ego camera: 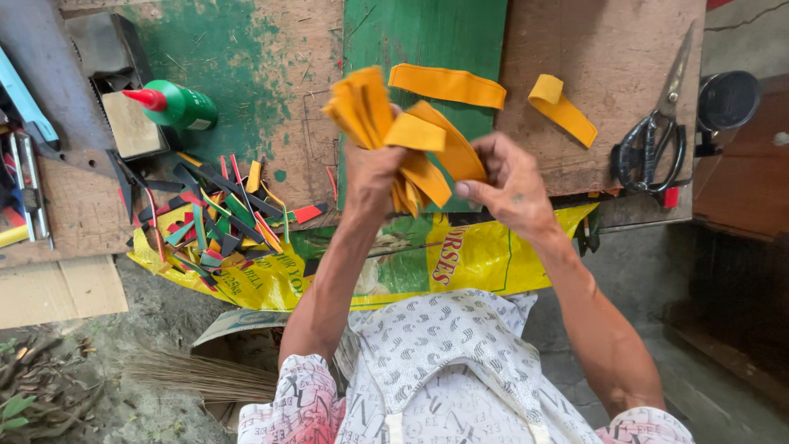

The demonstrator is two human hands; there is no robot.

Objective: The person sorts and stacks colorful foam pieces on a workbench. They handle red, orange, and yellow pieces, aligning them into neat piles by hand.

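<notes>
My left hand [371, 168] grips a bunch of yellow-orange strips [362, 107], fanned out above the fist over the wooden worktable [271, 74]. My right hand [503, 182] pinches one folded strip [436, 148] of the same bunch from the right. Both hands are raised above the table's near edge. Two more yellow-orange strips lie on the table beyond: one flat loop [448, 84] on the green board [427, 33], and one folded strip [563, 108] on bare wood to the right.
Black-handled scissors [653, 136] lie at the right. A green glue bottle with a red tip [177, 104] lies at the left. Several mixed coloured offcuts [218, 218] sit on a yellow plastic sack [427, 263]. Tools and a saw [29, 156] lie far left.
</notes>
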